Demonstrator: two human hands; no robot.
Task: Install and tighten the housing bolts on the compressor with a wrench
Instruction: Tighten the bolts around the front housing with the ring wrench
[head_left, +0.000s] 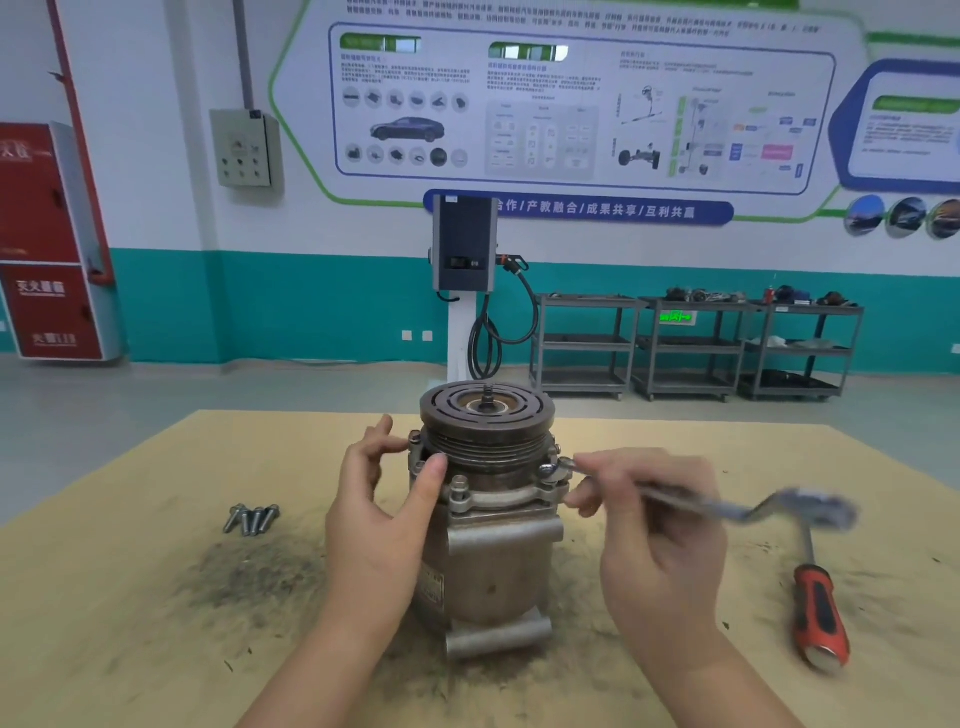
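The compressor (493, 561) stands upright in the middle of the table, its grooved pulley on top. My left hand (379, 514) grips its left side just under the pulley, thumb against the flange. A silver wrench (727, 506), blurred along its handle, is held in my right hand (654, 525). Its head sits on a bolt (551, 470) at the flange's right side. Another bolt (459, 486) stands in the flange at the front. Several loose bolts (252, 518) lie together on the table to the left.
A red-and-black-handled screwdriver (820, 618) lies on the table at the right. The table (130, 623) is covered with brown board carrying dark grime around the compressor. Beyond the table stand a charging post (463, 291) and grey shelf carts (691, 348).
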